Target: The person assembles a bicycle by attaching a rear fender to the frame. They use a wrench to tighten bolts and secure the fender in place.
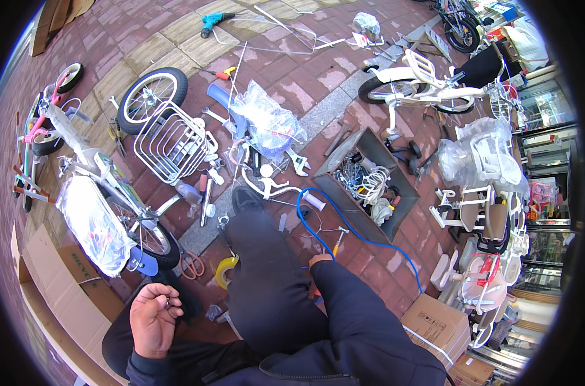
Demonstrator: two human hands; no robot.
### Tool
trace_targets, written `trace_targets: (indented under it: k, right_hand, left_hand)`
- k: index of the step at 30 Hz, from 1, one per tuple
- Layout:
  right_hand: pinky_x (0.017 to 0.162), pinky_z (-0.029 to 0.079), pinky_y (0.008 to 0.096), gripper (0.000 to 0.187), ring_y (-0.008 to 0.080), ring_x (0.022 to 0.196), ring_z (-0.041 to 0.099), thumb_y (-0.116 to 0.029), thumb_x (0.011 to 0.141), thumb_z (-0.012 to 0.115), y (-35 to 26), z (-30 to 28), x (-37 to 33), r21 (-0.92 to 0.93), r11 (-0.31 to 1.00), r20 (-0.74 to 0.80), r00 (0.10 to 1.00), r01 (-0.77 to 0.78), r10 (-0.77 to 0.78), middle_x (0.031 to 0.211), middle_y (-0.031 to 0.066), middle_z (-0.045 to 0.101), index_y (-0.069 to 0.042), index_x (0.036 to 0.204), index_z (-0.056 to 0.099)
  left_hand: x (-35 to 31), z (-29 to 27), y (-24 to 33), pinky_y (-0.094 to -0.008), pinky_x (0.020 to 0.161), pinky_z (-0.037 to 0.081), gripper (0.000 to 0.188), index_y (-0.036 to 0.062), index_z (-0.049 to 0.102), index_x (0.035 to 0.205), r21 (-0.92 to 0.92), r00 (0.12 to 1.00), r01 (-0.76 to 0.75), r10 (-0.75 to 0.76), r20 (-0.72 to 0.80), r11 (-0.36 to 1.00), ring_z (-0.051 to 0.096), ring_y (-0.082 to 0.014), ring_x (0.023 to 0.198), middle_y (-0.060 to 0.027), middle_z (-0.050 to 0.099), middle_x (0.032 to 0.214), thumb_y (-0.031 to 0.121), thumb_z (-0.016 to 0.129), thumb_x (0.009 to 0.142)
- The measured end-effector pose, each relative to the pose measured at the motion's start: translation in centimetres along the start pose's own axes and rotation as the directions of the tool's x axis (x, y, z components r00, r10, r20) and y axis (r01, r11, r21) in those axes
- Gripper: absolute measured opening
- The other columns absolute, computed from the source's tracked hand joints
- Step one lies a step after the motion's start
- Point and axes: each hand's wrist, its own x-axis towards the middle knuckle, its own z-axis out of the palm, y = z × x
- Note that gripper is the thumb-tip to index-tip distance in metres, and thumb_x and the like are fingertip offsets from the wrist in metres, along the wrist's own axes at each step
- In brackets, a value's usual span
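Note:
My left hand (154, 320) is raised at the lower left, fingers curled and pinching a small dark metal part (167, 301) whose kind is too small to tell. My right hand (319, 259) is low beside my bent knee. Its fingers are mostly hidden behind the dark sleeve, so what it grips does not show. Just above it lie an orange-handled screwdriver (338, 242) and a blue hose (363, 240). Left of my knee are a roll of yellow tape (225, 273) and orange-handled scissors (191, 265). White handlebars (274, 189) rest beyond my shoe.
A metal toolbox (334, 193) full of loose hardware stands ahead. A wheel (152, 98), a white wire basket (170, 143) and an adjustable wrench (298, 163) lie on the brick paving. A part-wrapped bicycle (106, 219) and open cardboard (64, 276) flank my left; a carton (436, 325) sits right.

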Motion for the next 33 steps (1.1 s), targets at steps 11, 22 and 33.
trace_targets:
  k: [11,22,33]
  right_hand:
    - [0.092,0.052,0.0475,0.034,0.0314,0.114,0.065,-0.023,0.095,0.053,10.0,7.8,-5.2,0.124,0.887,-0.003,0.894,-0.444,0.448,0.122,0.009,0.069,-0.012,0.121,0.07]
    - [0.079,0.057,0.0391,0.024,0.0267,0.09,0.073,-0.025,0.088,0.062,-0.3,-7.4,-2.2,0.063,0.988,-0.431,0.896,0.144,-0.103,0.1,0.0173,0.073,-0.006,0.096,0.075]
    - [0.081,0.056,0.0432,0.05,0.0323,0.095,0.07,-0.046,0.09,0.064,-0.1,-6.7,-8.3,0.118,0.968,-0.11,0.972,0.222,-0.209,0.104,0.0181,0.072,-0.002,0.113,0.07]
  left_hand:
    - [0.1,0.5,-0.3,-0.0295,0.069,0.056,0.014,-0.0005,0.059,0.102,0.031,0.999,0.003,-0.004,0.048,1.0,0.064,-0.0179,0.08,-0.0116,0.066,0.096,0.002,0.051,0.091]
    - [-1.2,1.3,-0.3,-0.0269,0.074,0.06,0.013,-0.0026,0.059,0.107,0.043,0.987,-0.067,0.059,0.149,0.997,0.07,-0.0191,0.086,-0.0131,0.068,0.099,-0.001,0.051,0.097]
    - [-3.0,0.1,1.5,-0.0208,0.038,0.036,0.034,0.0002,0.058,0.1,0.024,0.949,-0.245,0.235,0.21,0.969,0.045,-0.0095,0.041,-0.0024,0.052,0.059,0.032,0.048,0.105]
